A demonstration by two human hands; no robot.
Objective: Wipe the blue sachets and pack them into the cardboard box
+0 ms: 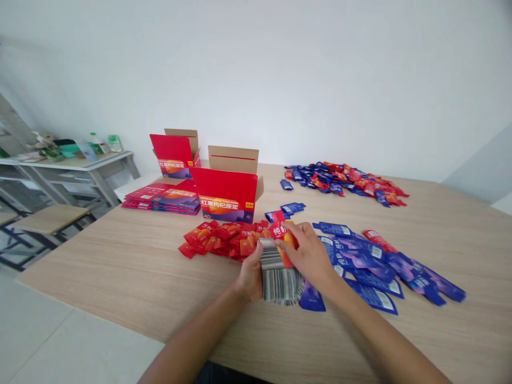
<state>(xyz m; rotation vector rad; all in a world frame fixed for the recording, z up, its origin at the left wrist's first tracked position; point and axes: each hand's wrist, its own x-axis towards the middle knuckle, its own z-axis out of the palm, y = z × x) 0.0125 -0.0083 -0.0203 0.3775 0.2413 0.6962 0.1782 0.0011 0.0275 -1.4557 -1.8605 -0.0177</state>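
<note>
A grey-and-white striped bundle (pixel 280 277), its kind unclear, is held upright in my left hand (pixel 250 274); the thumb lies along its side and the other fingers are mostly hidden. Over its top right edge, my right hand (pixel 306 245) pinches a red sachet (pixel 279 229) with an orange picture and white print. Just behind and left of my hands lies a pile of red sachets (pixel 220 238). To the right, blue-purple sachets (pixel 356 256) are spread over the table, one red sachet (pixel 380 240) among them. Another blue sachet (pixel 312 298) lies partly under the bundle.
An open red box (pixel 228 194) stands behind the red pile, with another open box (pixel 172 154) farther back. Flattened red boxes (pixel 168 194) are stacked at left. Mixed sachets (pixel 340 178) lie along the wall. A side desk (pixel 92 162) and stool (pixel 52 217) stand beyond the table (pixel 140 266).
</note>
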